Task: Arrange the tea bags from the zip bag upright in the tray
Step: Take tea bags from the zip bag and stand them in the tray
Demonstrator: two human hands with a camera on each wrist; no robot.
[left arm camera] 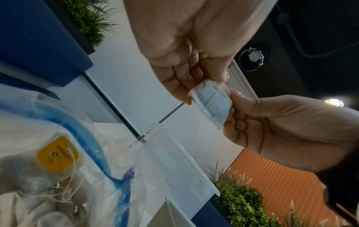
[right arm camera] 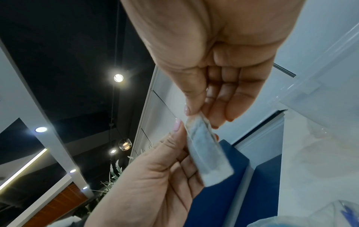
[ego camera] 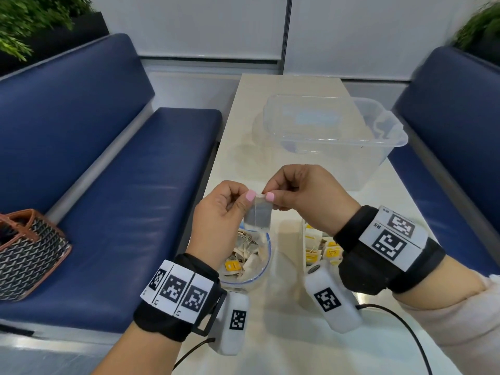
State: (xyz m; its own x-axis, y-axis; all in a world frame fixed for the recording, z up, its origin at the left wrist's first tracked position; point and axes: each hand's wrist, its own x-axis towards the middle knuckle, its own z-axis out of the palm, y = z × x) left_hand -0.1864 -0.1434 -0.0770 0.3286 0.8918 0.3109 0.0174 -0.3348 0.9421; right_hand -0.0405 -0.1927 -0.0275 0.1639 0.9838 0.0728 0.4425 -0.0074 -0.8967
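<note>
pale table (ego camera: 284, 87) between blue benches (ego camera: 113, 158); left hand (ego camera: 219, 220) and right hand (ego camera: 305, 196) both pinch one tea bag's (ego camera: 257, 215) top corners above the open zip bag (ego camera: 249, 255); clear tray (ego camera: 378, 147) sits beyond.

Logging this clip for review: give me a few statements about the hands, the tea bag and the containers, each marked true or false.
1. Both hands pinch one tea bag. True.
2. The left hand rests flat on the table. False: it is raised, pinching the bag's top corner.
3. The zip bag still holds tea bags. True.
4. The clear plastic tub is full of tea bags. False: none show inside.
5. The right hand holds a yellow tag. False: it pinches the bag itself.
</note>
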